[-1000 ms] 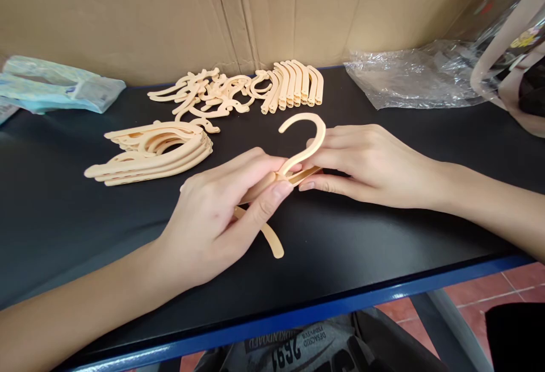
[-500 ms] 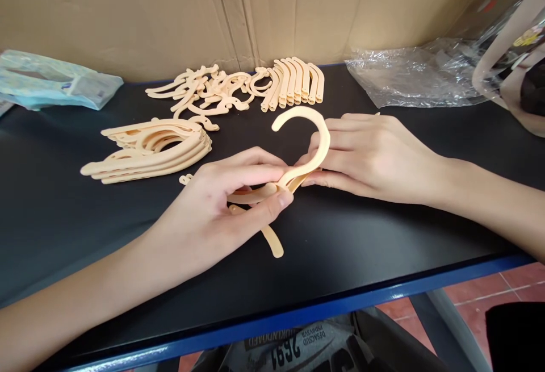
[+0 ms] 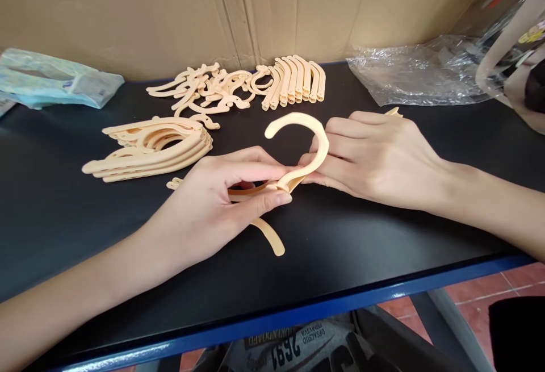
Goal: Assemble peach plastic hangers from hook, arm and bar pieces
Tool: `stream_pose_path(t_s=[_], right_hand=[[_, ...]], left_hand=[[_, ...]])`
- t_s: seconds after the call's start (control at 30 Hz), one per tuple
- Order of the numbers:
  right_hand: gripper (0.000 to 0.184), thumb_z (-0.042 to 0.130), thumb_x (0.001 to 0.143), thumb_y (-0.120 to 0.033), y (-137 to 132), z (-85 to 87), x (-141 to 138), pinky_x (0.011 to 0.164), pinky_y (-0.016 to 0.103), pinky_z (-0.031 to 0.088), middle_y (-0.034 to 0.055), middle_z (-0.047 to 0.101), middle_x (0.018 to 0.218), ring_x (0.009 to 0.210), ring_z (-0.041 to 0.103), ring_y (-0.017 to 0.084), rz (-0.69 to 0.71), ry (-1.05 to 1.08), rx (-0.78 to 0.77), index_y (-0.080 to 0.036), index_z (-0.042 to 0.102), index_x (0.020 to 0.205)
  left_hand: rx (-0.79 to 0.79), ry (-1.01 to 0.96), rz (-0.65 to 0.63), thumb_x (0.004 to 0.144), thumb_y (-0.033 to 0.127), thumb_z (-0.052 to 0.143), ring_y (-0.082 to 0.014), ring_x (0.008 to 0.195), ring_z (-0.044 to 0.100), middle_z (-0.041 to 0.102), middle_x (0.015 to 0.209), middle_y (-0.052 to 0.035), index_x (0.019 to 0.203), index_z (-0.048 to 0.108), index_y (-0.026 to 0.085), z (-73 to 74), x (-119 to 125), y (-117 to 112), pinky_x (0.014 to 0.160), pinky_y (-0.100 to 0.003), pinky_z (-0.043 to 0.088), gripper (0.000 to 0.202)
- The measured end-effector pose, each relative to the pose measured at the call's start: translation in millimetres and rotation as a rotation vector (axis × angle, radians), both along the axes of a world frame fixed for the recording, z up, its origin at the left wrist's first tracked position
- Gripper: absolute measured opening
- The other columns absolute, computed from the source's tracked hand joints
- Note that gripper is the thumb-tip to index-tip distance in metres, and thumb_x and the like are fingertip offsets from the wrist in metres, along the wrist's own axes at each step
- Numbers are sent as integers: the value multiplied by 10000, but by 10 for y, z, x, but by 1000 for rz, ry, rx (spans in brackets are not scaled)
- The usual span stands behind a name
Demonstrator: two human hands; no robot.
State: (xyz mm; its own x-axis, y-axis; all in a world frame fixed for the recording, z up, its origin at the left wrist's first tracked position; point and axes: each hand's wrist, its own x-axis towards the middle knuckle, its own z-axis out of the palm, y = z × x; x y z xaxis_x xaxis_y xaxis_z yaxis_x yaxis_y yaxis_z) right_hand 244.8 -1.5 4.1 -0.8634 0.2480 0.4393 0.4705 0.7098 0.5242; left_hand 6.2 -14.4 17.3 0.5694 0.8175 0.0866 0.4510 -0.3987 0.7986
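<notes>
Between thumb and fingers, my left hand (image 3: 230, 196) pinches the middle joint of a cream plastic folding clothes hanger (image 3: 319, 147). Its curved hook rises between my hands, open end toward the left. My right hand (image 3: 370, 156) is closed around the hanger's right side, back of the hand up, and a tip shows past the knuckles. The fingertips of that hand are hidden. Under my left hand, a loose curved cream strip (image 3: 272, 238) lies on the black table (image 3: 361, 258).
A stack of folded hangers (image 3: 149, 156) lies to the left. Farther back are a heap of loose hooks and arms (image 3: 213, 91) and a row of hanger arms (image 3: 293, 79). Clear plastic wrap (image 3: 417, 74) lies back right, a blue bag (image 3: 55, 82) back left. Cardboard (image 3: 128, 14) stands behind.
The hanger's hook has tipped a little to the left. My right hand has shifted slightly right, and more of the hanger's ends shows beyond both hands.
</notes>
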Motion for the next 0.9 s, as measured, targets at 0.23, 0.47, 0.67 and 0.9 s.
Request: stream_pose_path(t_s=[0.23, 0.47, 0.67, 0.9], right_hand=[[293, 438, 1065, -178, -21, -16, 17, 629, 299, 316, 8, 600, 737, 738, 472, 150, -30, -26, 24, -157, 659, 874], [367, 375, 1093, -251, -4, -30, 13, 628, 306, 313, 35, 657, 770, 724, 508, 155, -51, -54, -47, -145, 692, 942], [440, 322, 1103, -366, -17, -25, -35, 598, 316, 288, 18, 648, 714, 638, 530, 170, -183, -60, -255, -173, 659, 896], [474, 282, 1106, -390, -50, -22, -57, 565, 316, 192, 47, 705, 749, 578, 531, 166, -226, -80, -324, -170, 680, 974]], left_hand=[[27, -21, 5, 862, 224, 704, -52, 661, 555, 667, 813, 36, 843, 770, 185, -28, -4, 5, 549, -120, 410, 78], [269, 52, -75, 958, 214, 600, -112, 818, 645, 724, 1003, 0, 909, 744, 200, -93, -13, -7, 699, -170, 503, 153], [299, 123, -87, 1051, 246, 471, -106, 775, 642, 682, 865, 16, 1183, 708, 209, -113, -51, 2, 746, -177, 500, 274], [309, 145, -123, 1058, 232, 436, -124, 865, 666, 696, 938, -7, 1491, 512, 173, -133, -61, -4, 754, -190, 520, 444]])
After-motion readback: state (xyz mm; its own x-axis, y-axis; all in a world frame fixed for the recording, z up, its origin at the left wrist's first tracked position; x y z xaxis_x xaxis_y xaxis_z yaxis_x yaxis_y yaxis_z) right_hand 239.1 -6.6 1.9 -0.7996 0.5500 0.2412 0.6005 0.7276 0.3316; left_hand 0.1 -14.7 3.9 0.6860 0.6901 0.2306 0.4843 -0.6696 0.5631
